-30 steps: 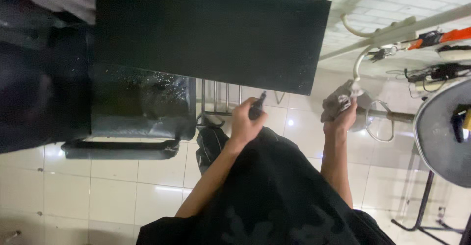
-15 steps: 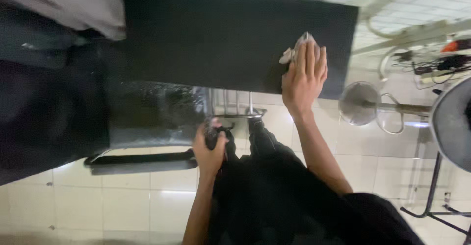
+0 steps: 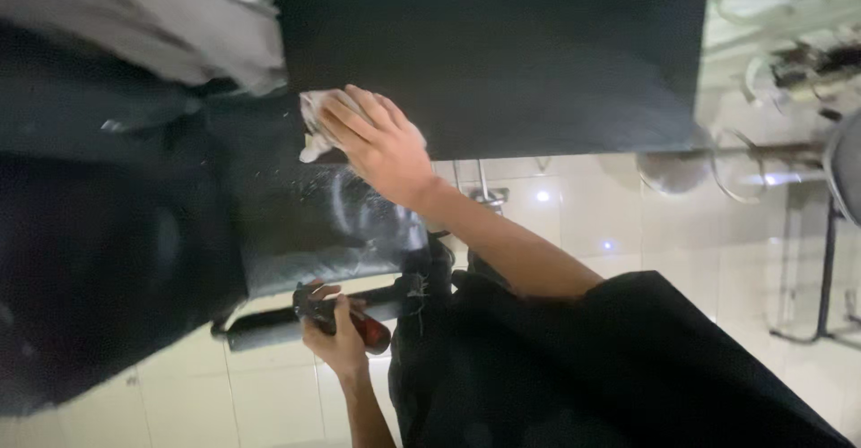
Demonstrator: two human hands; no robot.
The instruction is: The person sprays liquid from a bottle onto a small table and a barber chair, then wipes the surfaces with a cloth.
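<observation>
Right hand (image 3: 381,147) flat on a crumpled pale cloth (image 3: 316,125), fingers (image 3: 345,116) spread and pressing it down at the near-left corner of the black worktop (image 3: 538,62). Cloth mostly covered by the palm; its edges stick out to the left, right at the worktop's edge.

Left hand (image 3: 339,331) lower down, well apart from the cloth, fingers clenched around a dark tool with a red section (image 3: 354,322). Tool kind unclear, too blurred. It sits just in front of a dark bar (image 3: 260,330) under the black glossy seat (image 3: 305,224).

Seat surface next to the cloth shows light specks or streaks. Dark trousers (image 3: 556,367) fill the lower middle. Pale tiled floor (image 3: 583,224) below everything, with bright light reflections. Grey fabric (image 3: 179,26) hangs at top left, touching the worktop's left side. Metal stand legs (image 3: 821,269) at far right; wire rings and cables above them, too blurred to identify.
</observation>
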